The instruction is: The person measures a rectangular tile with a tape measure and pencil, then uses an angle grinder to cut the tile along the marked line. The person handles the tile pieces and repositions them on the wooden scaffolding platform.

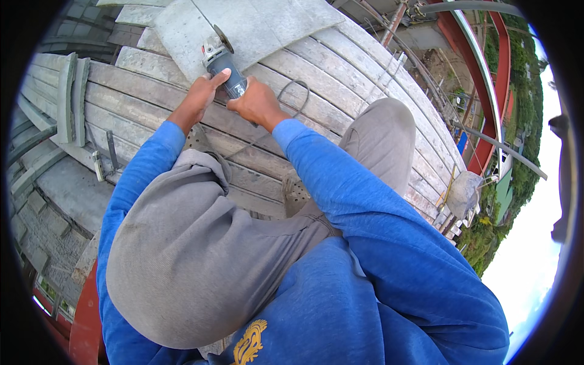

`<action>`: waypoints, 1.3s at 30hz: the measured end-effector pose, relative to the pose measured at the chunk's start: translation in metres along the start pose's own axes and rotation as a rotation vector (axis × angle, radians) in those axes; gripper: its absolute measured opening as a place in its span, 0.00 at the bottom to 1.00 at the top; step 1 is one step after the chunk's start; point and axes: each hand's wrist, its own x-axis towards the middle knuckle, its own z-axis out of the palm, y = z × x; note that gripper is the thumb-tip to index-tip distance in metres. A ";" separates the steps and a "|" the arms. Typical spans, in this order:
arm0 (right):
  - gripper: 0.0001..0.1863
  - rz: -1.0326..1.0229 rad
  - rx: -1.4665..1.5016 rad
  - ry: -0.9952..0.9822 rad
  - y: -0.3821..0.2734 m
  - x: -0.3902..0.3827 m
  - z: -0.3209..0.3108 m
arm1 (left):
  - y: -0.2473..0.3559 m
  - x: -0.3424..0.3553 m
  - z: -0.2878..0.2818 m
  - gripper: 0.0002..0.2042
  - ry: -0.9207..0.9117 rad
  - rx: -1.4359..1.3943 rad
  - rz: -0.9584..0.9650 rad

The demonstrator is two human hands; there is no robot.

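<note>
Both my hands are closed around an angle grinder (222, 63) with a dark grey-blue body and a silver head. My left hand (204, 96) wraps its left side, the thumb lying along the top of the body. Farther back, my right hand (258, 102) grips the rear of the housing. The grinder's thin disc (223, 39) stands on edge over a large grey sheet (261, 27), on a line that runs across it. Whether the disc touches the sheet I cannot tell. From the grinder's rear a dark cord (296, 82) loops over the planks.
Weathered planks (146, 88) with gaps form the platform under me. Two short boards (73, 100) lie across them at left, near a small white upright piece (98, 165). Red steel beams (488, 137) and a drop lie beyond the right edge, where a grey lump (464, 193) sits.
</note>
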 end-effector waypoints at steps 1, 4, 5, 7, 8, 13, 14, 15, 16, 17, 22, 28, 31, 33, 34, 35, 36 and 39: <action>0.37 -0.007 0.005 0.000 0.000 -0.001 0.000 | -0.002 0.000 -0.001 0.37 0.001 0.004 -0.004; 0.37 0.003 -0.009 -0.001 -0.001 -0.004 0.000 | -0.007 0.001 -0.001 0.36 0.010 0.023 -0.011; 0.37 0.003 -0.007 0.003 0.000 -0.005 0.000 | -0.008 0.001 0.000 0.36 0.019 0.033 -0.011; 0.37 0.004 -0.003 0.008 0.000 -0.007 -0.001 | -0.009 0.002 0.001 0.36 0.016 0.037 -0.008; 0.38 0.012 -0.004 0.005 0.000 -0.008 -0.001 | -0.010 0.003 0.002 0.36 0.005 0.031 -0.005; 0.38 0.003 -0.014 0.001 0.003 -0.008 0.000 | -0.019 0.010 0.000 0.37 -0.008 0.037 -0.009; 0.38 0.007 -0.012 -0.001 0.004 -0.008 0.000 | -0.020 0.010 0.000 0.37 -0.008 0.037 -0.011; 0.38 0.011 -0.011 -0.003 0.004 -0.008 0.000 | -0.020 0.010 0.000 0.38 -0.008 0.037 -0.014; 0.38 0.015 -0.009 -0.006 0.004 -0.008 0.000 | -0.019 0.009 0.000 0.38 -0.010 0.038 -0.018; 0.38 0.018 -0.009 -0.007 0.004 -0.008 0.001 | -0.018 0.008 0.000 0.38 -0.012 0.039 -0.022; 0.38 0.014 -0.010 0.006 0.008 -0.011 0.001 | -0.009 -0.002 0.003 0.40 -0.049 0.045 -0.046; 0.38 0.020 0.003 0.008 0.014 -0.016 0.004 | -0.009 -0.007 0.005 0.42 -0.070 0.059 -0.053; 0.38 0.015 -0.008 0.013 0.014 -0.015 0.005 | -0.013 -0.003 0.003 0.42 -0.077 0.062 -0.055; 0.38 0.014 -0.014 0.011 0.014 -0.015 0.007 | -0.018 0.001 0.000 0.43 -0.087 0.067 -0.057; 0.38 0.015 -0.017 0.012 0.014 -0.015 0.006 | -0.018 0.001 0.000 0.43 -0.091 0.065 -0.058; 0.38 0.011 -0.015 0.013 0.015 -0.015 0.006 | -0.018 0.000 0.000 0.43 -0.094 0.064 -0.060; 0.38 0.006 -0.013 0.015 0.015 -0.016 0.006 | -0.017 0.000 0.000 0.43 -0.096 0.062 -0.061; 0.38 0.004 -0.008 0.030 0.020 -0.017 0.007 | -0.007 -0.009 0.007 0.45 -0.055 0.025 -0.095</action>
